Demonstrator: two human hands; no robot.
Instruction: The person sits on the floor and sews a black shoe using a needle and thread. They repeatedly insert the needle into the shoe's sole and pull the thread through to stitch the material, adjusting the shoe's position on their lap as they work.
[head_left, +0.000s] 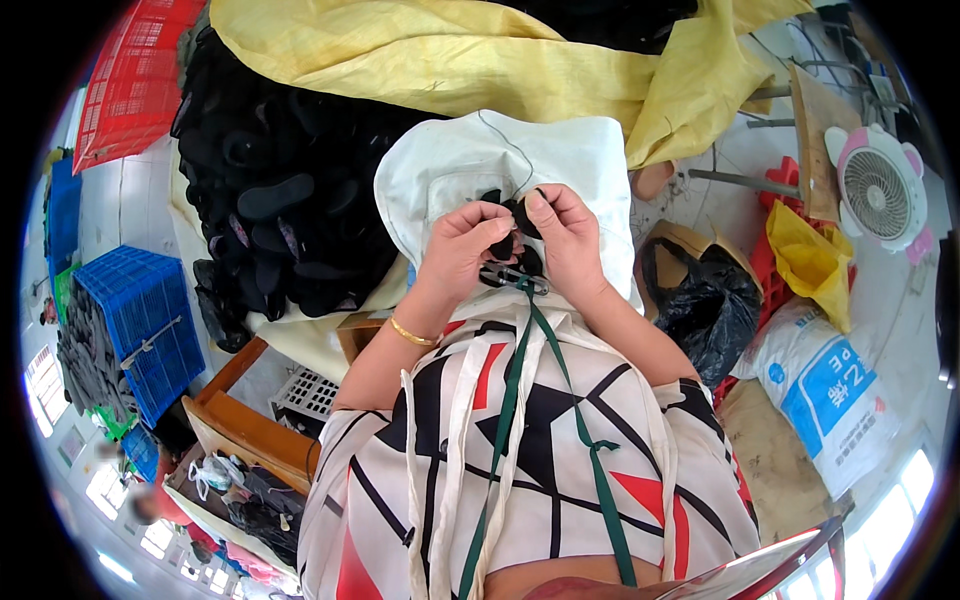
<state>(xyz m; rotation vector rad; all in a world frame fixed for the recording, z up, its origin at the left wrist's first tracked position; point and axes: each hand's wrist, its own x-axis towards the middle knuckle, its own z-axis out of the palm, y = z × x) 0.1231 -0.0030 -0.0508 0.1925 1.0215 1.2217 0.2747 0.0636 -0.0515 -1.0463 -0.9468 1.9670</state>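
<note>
Above the white cloth (590, 160) over my lap, my left hand (462, 245) and my right hand (568, 235) are close together. Both are closed, thumbs pressed against the fingers, on a small black piece (527, 218) that looks like fabric; its exact kind is unclear. Just below my hands a metal tool, apparently small scissors (515, 279), hangs on a green cord (510, 410) that runs up over my patterned clothing. More black material shows beside the tool, partly covered by my fingers. A dark thread (508, 140) trails across the cloth.
Left of the cloth lies a big heap of black slipper-like items (280, 200). Yellow sheeting (430, 50) crosses the far side. Blue crates (140, 325) and a wooden drawer (240, 435) stand left; a black bag (705, 300), white sack (815, 380) and fan (878, 190) are right.
</note>
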